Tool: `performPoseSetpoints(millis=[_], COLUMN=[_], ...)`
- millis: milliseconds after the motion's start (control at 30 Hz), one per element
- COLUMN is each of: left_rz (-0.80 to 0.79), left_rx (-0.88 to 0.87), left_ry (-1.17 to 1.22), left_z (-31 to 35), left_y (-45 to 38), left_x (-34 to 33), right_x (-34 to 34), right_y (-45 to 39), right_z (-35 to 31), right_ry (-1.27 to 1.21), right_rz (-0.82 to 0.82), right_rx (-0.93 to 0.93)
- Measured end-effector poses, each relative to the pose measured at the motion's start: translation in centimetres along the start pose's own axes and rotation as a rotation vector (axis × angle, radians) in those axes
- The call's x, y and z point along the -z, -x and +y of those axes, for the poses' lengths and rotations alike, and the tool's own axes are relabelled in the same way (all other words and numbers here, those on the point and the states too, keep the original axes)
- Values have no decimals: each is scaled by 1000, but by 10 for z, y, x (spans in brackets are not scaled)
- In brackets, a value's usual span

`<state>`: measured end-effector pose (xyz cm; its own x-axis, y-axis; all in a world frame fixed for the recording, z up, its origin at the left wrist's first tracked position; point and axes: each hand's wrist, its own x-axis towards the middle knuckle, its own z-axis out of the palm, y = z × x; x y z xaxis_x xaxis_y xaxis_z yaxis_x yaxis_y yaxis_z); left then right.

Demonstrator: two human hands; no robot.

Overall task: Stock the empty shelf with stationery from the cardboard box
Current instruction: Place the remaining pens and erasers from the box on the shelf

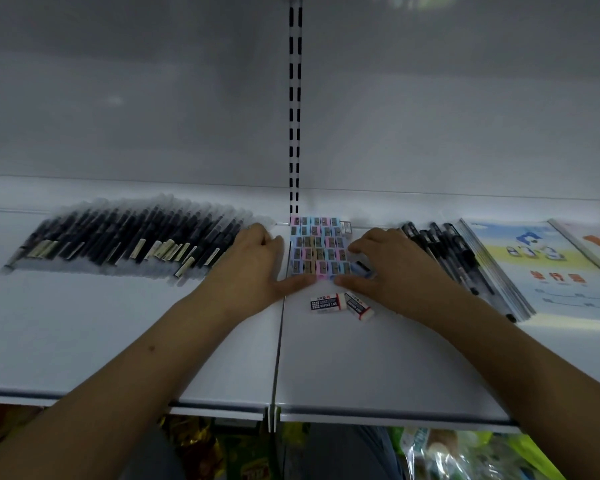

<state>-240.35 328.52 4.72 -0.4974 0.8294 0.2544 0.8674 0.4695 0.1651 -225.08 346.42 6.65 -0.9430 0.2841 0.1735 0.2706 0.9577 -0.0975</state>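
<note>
A block of small pastel sharpeners (pixel 317 245) lies in rows on the white shelf (pixel 361 368), near the back at the centre. My left hand (pixel 253 261) lies flat against the block's left side, thumb along its front edge. My right hand (pixel 390 265) rests against the right side, fingers bent over a blue sharpener (pixel 361 268), thumb on the front edge. Two white erasers (pixel 342 303) with dark sleeves lie just in front of the block. The cardboard box is not in view.
A long row of dark pens (pixel 125 242) fills the shelf's left part. Black pens (pixel 447 251) and stacked exercise books (pixel 548 268) lie on the right. A slotted upright (pixel 295 116) runs up the back panel. Packaged goods (pixel 465 455) show below the shelf edge.
</note>
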Motion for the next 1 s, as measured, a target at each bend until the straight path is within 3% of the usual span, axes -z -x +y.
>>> performPoseSetpoints(millis=[300,1000], left_rz=[-48,65], left_rx=[-134,-78], left_ry=[-47,53], left_z=[-9,-12], left_y=[-12,4], left_x=[0,2], right_x=[-1,-1], right_y=[1,9], right_z=[-4,8], right_ry=[-25,-192], right_rz=[35,88], right_rx=[30,-36])
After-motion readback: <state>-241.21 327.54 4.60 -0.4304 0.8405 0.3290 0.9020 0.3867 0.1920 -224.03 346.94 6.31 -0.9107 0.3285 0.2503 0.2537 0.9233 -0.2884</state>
